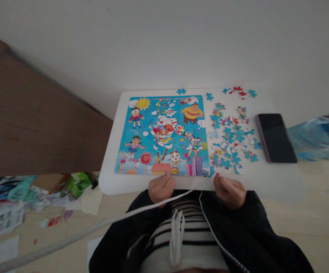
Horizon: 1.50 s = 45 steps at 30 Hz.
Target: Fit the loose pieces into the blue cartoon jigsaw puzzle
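Note:
A colourful cartoon jigsaw puzzle point(162, 134) lies in its frame on a small white table point(110, 182). Several loose blue, white and red pieces point(232, 136) are scattered to its right. My left hand point(161, 188) rests at the table's near edge, below the puzzle's bottom border, fingers curled under. My right hand point(229, 191) sits at the same edge, just below the nearest loose pieces, also curled. Nothing shows in either hand.
A black phone point(276, 137) lies face up on the table's right side. A brown wooden board point(33, 121) stands to the left, with paper and plastic litter point(24, 197) on the floor below. A blue plastic bag point(320, 138) lies at right. White cords point(178, 227) hang over my striped top.

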Available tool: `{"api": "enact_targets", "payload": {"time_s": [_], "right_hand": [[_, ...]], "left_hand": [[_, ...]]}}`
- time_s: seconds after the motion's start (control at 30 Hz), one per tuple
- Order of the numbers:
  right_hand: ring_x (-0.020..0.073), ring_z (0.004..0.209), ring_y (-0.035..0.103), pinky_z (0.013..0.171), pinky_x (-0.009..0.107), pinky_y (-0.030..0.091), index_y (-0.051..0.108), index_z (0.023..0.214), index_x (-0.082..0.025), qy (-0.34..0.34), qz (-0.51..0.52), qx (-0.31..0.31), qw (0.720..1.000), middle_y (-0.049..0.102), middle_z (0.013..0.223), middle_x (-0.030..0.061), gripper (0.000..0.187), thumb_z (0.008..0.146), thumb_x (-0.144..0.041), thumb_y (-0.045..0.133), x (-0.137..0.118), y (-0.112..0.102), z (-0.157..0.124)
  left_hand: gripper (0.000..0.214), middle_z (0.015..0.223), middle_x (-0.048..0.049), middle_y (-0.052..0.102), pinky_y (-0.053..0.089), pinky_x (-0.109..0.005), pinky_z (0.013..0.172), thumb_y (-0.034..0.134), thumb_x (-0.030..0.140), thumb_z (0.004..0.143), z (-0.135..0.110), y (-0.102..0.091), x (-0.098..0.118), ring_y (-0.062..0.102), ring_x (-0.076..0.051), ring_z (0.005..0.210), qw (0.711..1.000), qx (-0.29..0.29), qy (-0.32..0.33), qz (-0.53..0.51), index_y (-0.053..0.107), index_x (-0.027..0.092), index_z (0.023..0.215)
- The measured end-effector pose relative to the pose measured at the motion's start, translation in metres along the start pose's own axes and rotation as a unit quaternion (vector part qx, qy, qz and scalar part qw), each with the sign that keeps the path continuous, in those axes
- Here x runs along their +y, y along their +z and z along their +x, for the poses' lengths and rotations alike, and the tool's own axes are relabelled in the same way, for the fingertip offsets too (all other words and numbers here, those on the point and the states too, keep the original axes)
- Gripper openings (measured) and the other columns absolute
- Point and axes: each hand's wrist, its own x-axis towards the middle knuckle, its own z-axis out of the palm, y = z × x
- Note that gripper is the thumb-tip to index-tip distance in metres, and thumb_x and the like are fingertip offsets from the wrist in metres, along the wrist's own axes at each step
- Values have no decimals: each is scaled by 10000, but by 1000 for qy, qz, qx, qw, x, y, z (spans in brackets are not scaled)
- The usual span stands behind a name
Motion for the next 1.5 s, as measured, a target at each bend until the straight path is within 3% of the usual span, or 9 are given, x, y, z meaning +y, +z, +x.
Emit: {"api": "enact_targets", "payload": {"time_s": [0.3,0.47,0.57,0.67,0.77,1.07,1.23,1.33,1.5], "right_hand": [[54,339,271,357,250,259,271,482,-221,39,-21,-34,998,301,390,-81,435,770,-22,530,4,-11,0],[45,367,287,385,215,283,298,485,-210,115,-87,-21,989,314,413,-79,412,769,-103,578,23,-27,-4],[72,462,434,470,213,377,448,554,-204,142,-99,-53,983,474,490,-51,268,759,-183,620,35,-33,-5],[142,718,583,681,265,480,625,786,-194,106,-99,-97,985,668,741,9,41,751,-213,636,41,-35,-4],[176,890,599,827,314,491,664,932,-195,88,-82,-123,985,696,918,33,172,767,-215,619,44,-35,-5],[202,969,593,859,361,506,675,988,-174,84,-68,-122,987,689,981,65,227,775,-212,606,48,-34,-6],[240,1079,545,952,452,417,594,1172,-200,75,-75,-184,977,649,1119,55,382,802,-292,583,42,-22,9],[231,1032,569,969,472,374,575,1195,-222,83,-77,-203,973,665,1086,39,387,818,-311,568,41,-17,16],[184,892,611,934,403,397,606,1141,-209,86,-67,-194,975,699,939,30,314,847,-292,533,42,-15,17]], "left_hand": [[391,443,36,406,316,-226,441,404,19,837,9,8,0,403,-91,420,1000,5,17,-3,389,189,486],[393,431,49,392,309,-234,424,474,2,814,12,7,3,388,-85,398,1000,25,11,-1,367,195,489],[425,408,63,347,245,-254,384,539,-23,771,14,7,5,330,-75,362,999,42,-4,8,322,193,476],[444,396,68,335,228,-255,373,566,-16,756,15,7,7,309,-67,350,998,54,-11,7,297,191,469],[444,395,70,344,237,-249,374,588,5,748,14,7,8,316,-63,351,998,59,-17,3,299,192,468],[368,402,74,422,287,-227,376,632,65,732,13,5,7,382,-66,349,998,54,-11,-2,380,197,499],[333,430,70,478,341,-214,403,637,76,736,12,6,7,434,-66,366,998,54,-8,-9,411,197,524],[329,440,62,498,345,-218,400,642,83,737,10,6,6,451,-70,374,998,53,-1,-19,414,198,529],[309,461,62,517,362,-212,408,633,83,743,10,2,4,462,-69,387,999,48,-3,-20,430,199,543]]}}
